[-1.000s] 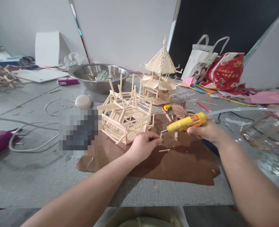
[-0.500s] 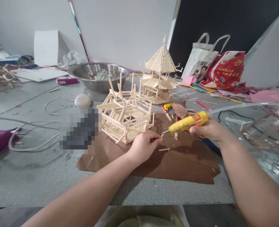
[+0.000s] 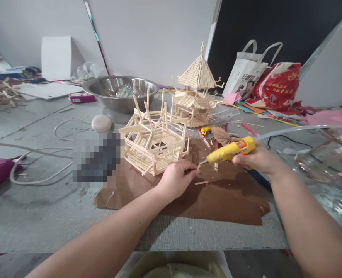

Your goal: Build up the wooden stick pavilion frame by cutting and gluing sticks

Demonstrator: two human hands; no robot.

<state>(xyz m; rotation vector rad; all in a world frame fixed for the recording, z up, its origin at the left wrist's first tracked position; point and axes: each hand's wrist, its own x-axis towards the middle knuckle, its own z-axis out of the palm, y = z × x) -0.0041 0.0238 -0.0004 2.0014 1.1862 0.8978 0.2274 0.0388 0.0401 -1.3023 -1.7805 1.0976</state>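
Here, foreground: two bare forearms reach out over the grey textured tabletop [image 3: 43,220] and a torn brown paper sheet [image 3: 231,204], which lies under the work, apparently to catch drips.
Grip, left: the left hand [image 3: 175,179] presses thumb and forefinger together on a short pale wooden stick [image 3: 198,166]. The stick's free end is turned toward the nozzle and the other fingers are curled.
Grip, right: the right hand [image 3: 254,159] is wrapped round a yellow hot-glue gun [image 3: 228,151]. The nozzle is tilted down at the stick's end; whether it touches cannot be told.
Feed: a clear glue rod [image 3: 298,131] trails from the gun's back.
Loose piece: a cut stick [image 3: 201,182] lies on the paper just beside the left hand.
Middle: an open, unroofed stick framework [image 3: 153,144] stands on the paper's far corner, near the pinched stick.
Far: a roofed stick pavilion [image 3: 196,96], a steel bowl [image 3: 120,90] and a red printed bag [image 3: 276,87] sit well apart from the hands.
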